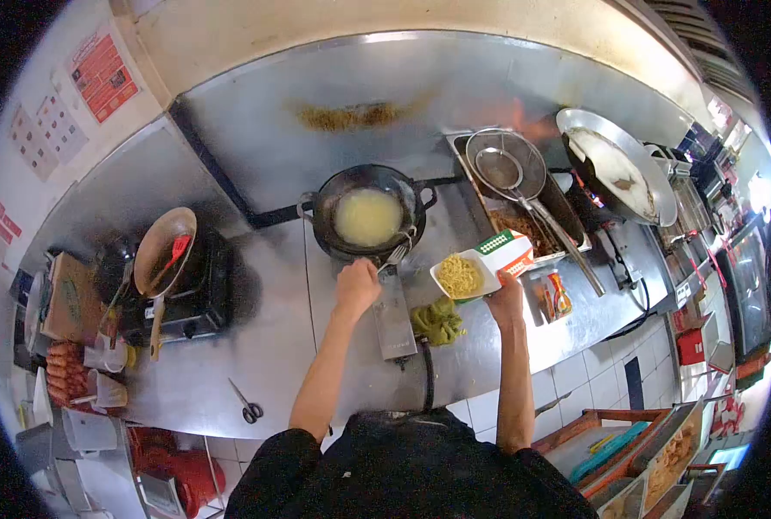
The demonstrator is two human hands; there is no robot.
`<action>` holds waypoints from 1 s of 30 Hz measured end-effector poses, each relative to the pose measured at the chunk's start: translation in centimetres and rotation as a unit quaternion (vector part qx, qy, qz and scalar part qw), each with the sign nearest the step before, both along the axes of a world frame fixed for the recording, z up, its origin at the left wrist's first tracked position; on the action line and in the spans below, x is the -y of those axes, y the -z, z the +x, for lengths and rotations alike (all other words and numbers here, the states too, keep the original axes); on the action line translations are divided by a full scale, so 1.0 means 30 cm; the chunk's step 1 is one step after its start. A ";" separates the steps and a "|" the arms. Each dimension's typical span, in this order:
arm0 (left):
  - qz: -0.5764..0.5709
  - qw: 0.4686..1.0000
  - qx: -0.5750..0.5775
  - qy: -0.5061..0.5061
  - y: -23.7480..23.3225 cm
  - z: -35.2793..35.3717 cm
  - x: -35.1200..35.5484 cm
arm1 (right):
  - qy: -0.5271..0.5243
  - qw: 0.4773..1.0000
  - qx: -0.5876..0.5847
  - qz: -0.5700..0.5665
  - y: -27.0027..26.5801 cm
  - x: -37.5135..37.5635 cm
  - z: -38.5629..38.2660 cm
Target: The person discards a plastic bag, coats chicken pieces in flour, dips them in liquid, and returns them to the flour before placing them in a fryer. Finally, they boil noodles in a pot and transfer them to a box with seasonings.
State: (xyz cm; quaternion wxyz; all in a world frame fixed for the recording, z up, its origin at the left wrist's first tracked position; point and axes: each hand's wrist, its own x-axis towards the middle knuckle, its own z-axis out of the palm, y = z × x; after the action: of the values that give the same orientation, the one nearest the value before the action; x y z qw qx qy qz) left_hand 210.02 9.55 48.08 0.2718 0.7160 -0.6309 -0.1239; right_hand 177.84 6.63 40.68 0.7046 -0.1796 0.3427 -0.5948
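Note:
My left hand (359,285) is closed on a fork (395,257), whose tines point right near the front edge of a black wok (369,212). Pale yellow liquid fills the bottom of the wok. On the right, my right hand (506,298) grips an open takeaway box (508,252) with a green and orange patterned lid flap. Noodles (460,275) lie inside the box. Under and between the hands are a metal stove panel (393,316) and a crumpled green cloth (438,323).
Scissors (248,405) lie at the front left of the counter. A pan (167,246) with a red spatula sits on the left burner. Strainers (507,167) rest over a tray at the right, beside a large wok (617,164). A sauce packet (557,296) lies near the right edge.

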 end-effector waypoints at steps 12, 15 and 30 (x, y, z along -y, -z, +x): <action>0.016 1.000 -0.009 0.010 0.056 -0.099 0.246 | 0.042 0.998 -0.056 -0.006 0.052 -0.170 -0.013; -0.020 0.996 -0.086 0.034 0.061 -0.111 0.273 | 0.033 0.996 -0.078 -0.026 0.099 -0.183 -0.037; -0.024 0.975 0.216 0.040 -0.053 0.282 0.152 | 0.135 0.981 0.140 -0.005 0.130 -0.301 -0.135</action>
State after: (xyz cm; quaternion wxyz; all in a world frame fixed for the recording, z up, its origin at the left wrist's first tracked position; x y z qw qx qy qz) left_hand 218.49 4.99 49.66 0.1415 0.6936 -0.7053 0.0381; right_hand 173.78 15.65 36.77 0.6579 -0.0502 0.2590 -0.7054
